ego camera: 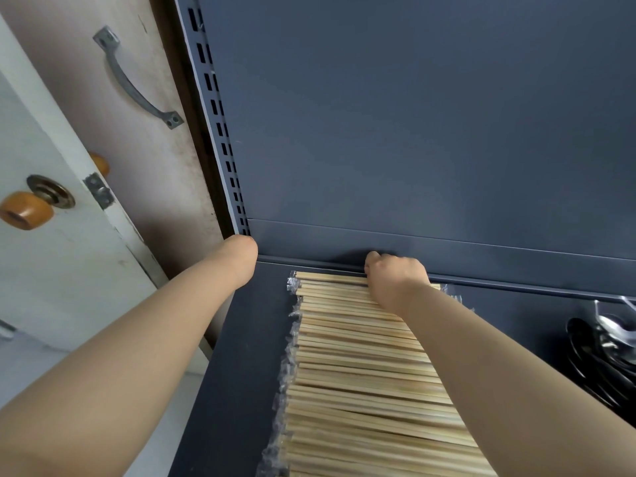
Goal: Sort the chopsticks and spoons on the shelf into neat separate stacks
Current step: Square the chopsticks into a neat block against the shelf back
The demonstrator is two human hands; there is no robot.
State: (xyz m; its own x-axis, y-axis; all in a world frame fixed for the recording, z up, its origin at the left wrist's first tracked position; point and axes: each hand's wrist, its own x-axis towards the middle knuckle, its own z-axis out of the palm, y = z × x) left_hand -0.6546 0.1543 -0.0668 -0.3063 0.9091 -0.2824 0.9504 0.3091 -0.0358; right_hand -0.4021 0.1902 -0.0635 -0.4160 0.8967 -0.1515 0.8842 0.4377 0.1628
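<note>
shelf [223, 373]: dark steel; chopsticks [361, 373], spoons [605, 342] 3 o'clock
door [51, 287]: white, 9 o'clock
right hand [395, 280]: curled on chopsticks
left hand [245, 252]: fingers hidden, can't tell

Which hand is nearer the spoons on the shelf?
Right. The right hand sits on the far chopsticks, partway toward the spoons at the right of the shelf. The left hand is at its left edge, beyond the chopsticks.

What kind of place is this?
Likely a shop or kitchen storeroom: dark blue-grey metal shelf on a slotted upright, rows of plastic-wrapped wooden chopsticks, a pile of shiny metal spoons, beside a white door with an orange knob.
</note>
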